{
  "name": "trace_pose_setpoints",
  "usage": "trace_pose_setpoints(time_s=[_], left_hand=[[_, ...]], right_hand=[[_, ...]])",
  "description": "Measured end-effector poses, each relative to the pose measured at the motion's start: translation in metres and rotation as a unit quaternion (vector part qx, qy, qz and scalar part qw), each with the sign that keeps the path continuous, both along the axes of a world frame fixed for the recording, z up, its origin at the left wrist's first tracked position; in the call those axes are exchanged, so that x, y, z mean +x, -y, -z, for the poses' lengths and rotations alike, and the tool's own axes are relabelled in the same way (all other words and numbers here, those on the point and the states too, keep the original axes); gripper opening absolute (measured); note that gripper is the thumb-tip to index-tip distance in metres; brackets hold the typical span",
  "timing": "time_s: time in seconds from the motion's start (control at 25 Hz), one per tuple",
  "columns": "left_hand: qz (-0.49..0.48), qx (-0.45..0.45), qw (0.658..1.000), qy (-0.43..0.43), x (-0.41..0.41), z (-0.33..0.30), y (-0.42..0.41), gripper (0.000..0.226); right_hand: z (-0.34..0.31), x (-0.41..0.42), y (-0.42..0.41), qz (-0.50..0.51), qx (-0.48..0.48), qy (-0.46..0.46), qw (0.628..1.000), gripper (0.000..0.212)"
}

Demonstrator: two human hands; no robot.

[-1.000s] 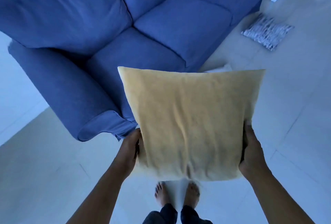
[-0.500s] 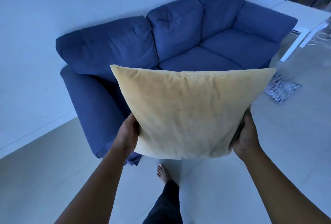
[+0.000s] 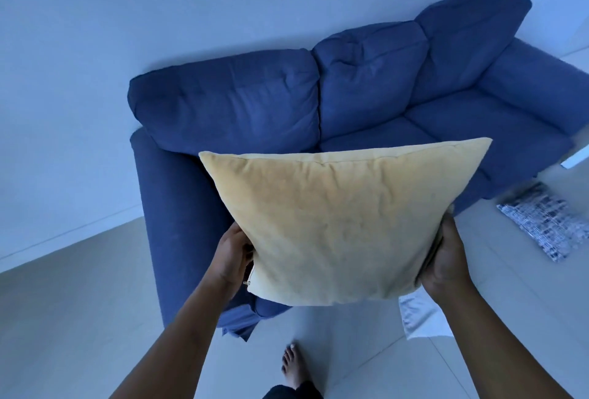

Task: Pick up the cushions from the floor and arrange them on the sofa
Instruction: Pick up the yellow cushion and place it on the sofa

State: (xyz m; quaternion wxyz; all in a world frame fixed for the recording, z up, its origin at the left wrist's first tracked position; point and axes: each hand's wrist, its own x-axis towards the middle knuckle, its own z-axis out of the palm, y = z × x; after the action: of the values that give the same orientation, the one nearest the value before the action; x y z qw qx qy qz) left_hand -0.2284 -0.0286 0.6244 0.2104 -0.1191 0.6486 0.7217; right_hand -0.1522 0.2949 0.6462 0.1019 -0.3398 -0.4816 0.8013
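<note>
I hold a square yellow cushion (image 3: 344,223) up in front of me, over the front of the blue sofa (image 3: 248,105). My left hand (image 3: 234,253) grips its lower left edge and my right hand (image 3: 447,260) grips its lower right edge. The cushion hides the sofa's left seat. A blue-and-white patterned cushion (image 3: 545,220) lies on the floor to the right of the sofa. A white cushion (image 3: 420,315) lies on the floor below my right arm, partly hidden by it.
The sofa stands against a pale wall, its left armrest (image 3: 178,223) nearest to me. My bare foot (image 3: 293,366) stands on the light tiled floor (image 3: 63,319) in front of it. The end of a white table leg (image 3: 573,159) shows at the right edge.
The view has swung upward from the floor, so the whole sofa and the wall show. The yellow cushion has been carried up and towards the sofa, still held in both hands.
</note>
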Motion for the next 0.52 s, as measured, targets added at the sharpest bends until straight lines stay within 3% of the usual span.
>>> trace_pose_setpoints(time_s=[0.28, 0.52], left_hand=[[-0.049, -0.015, 0.999, 0.008, -0.086, 0.002, 0.005, 0.047], [-0.129, -0.041, 0.99, 0.044, -0.146, 0.016, -0.003, 0.044]], right_hand=[[-0.005, -0.113, -0.012, -0.065, -0.015, -0.022, 0.998, 0.065], [0.005, -0.225, -0.033, -0.177, 0.01, -0.033, 0.984, 0.057]])
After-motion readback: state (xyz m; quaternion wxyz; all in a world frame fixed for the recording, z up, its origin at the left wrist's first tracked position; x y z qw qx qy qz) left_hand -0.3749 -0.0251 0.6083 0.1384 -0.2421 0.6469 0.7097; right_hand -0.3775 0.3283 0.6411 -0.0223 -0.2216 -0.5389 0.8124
